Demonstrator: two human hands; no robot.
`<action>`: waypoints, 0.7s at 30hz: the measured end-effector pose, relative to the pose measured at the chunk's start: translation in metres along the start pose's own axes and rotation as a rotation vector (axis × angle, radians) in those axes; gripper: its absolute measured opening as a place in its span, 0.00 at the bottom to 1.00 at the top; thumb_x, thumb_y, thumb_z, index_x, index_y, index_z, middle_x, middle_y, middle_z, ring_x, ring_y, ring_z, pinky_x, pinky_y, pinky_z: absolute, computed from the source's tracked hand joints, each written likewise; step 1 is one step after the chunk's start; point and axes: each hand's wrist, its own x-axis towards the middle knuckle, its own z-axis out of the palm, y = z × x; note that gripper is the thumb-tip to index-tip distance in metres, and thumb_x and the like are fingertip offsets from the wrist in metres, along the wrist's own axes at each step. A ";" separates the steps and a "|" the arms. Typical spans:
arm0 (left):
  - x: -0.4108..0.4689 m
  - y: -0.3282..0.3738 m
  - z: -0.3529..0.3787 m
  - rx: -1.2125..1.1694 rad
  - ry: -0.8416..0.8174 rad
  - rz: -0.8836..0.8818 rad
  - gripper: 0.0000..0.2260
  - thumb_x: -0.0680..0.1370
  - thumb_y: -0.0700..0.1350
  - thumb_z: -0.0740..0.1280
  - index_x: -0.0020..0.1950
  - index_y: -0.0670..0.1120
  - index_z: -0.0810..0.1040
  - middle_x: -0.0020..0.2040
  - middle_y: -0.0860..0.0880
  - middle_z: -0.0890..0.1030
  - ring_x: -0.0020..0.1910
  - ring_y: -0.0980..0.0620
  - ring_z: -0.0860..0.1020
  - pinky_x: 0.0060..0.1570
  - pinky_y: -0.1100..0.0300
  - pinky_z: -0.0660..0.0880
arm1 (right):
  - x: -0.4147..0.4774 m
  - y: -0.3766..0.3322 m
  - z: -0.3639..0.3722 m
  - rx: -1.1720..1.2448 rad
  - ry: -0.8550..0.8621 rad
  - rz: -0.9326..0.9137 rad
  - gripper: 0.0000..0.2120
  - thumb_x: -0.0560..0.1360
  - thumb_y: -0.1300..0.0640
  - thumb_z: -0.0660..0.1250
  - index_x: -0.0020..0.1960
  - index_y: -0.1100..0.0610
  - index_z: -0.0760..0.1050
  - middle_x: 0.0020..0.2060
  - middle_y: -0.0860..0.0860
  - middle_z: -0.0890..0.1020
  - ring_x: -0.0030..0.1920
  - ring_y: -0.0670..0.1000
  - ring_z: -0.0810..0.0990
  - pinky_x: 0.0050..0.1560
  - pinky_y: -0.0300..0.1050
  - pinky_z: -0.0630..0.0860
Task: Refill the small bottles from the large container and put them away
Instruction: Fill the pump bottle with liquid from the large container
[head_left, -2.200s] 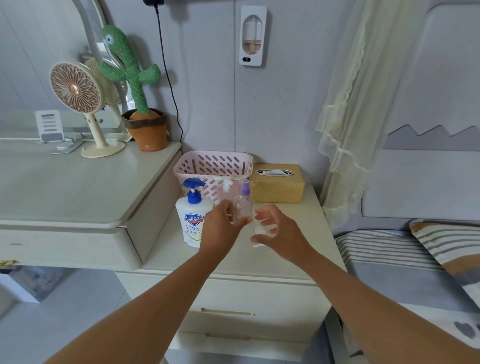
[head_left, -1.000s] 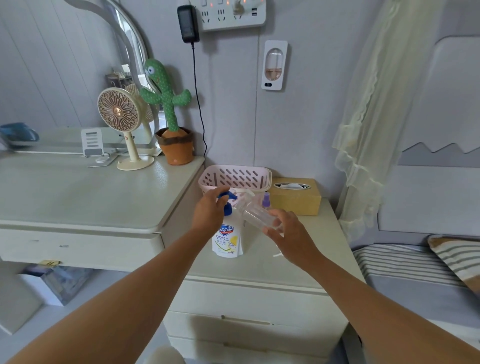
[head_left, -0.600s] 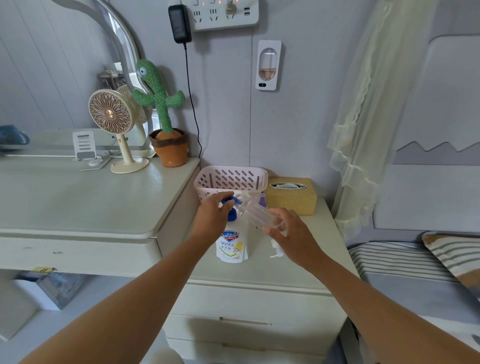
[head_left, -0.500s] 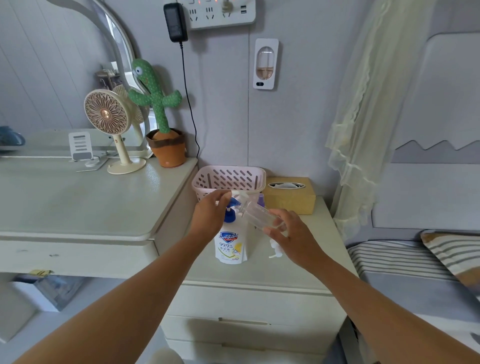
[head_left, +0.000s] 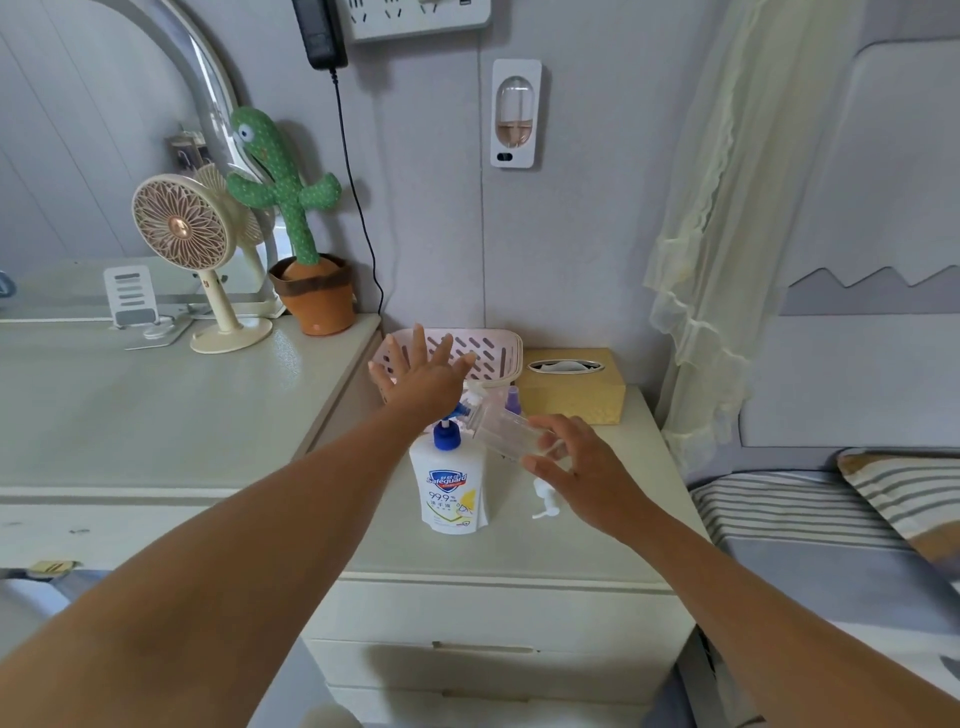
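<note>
Between right-hand fingers (head_left: 544, 464) — small bottle (head_left: 505, 434), tilted leftward.

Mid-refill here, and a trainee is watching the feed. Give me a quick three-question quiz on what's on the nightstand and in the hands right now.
1. True or false: the right hand holds the small clear bottle upright.
2. What lies loose on the nightstand beside the large soap bottle? A) white pump cap B) scissors C) spoon
3. Fill in: the ___ hand has its fingers spread straight over the blue pump.
Key: 1 false, it is tilted toward the pump. 2 A. 3 left hand.
</note>
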 end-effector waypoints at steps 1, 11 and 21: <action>0.000 0.000 0.001 -0.002 -0.006 0.002 0.25 0.82 0.59 0.44 0.78 0.57 0.43 0.77 0.48 0.35 0.74 0.40 0.32 0.67 0.34 0.34 | 0.000 0.000 0.000 0.002 -0.002 0.001 0.20 0.76 0.44 0.64 0.65 0.46 0.68 0.51 0.45 0.72 0.49 0.41 0.75 0.43 0.29 0.68; -0.005 -0.009 0.021 0.074 -0.047 0.006 0.24 0.82 0.53 0.50 0.77 0.62 0.44 0.77 0.49 0.34 0.73 0.38 0.31 0.63 0.30 0.32 | -0.006 0.006 0.016 0.057 -0.041 0.033 0.18 0.77 0.48 0.64 0.66 0.46 0.68 0.53 0.46 0.72 0.50 0.42 0.75 0.45 0.27 0.68; -0.002 -0.011 0.008 0.159 -0.036 0.064 0.26 0.82 0.56 0.51 0.77 0.61 0.43 0.77 0.49 0.35 0.73 0.39 0.30 0.63 0.29 0.33 | -0.002 0.001 0.011 0.036 -0.014 0.016 0.18 0.76 0.46 0.65 0.65 0.45 0.69 0.52 0.45 0.73 0.49 0.40 0.75 0.45 0.28 0.68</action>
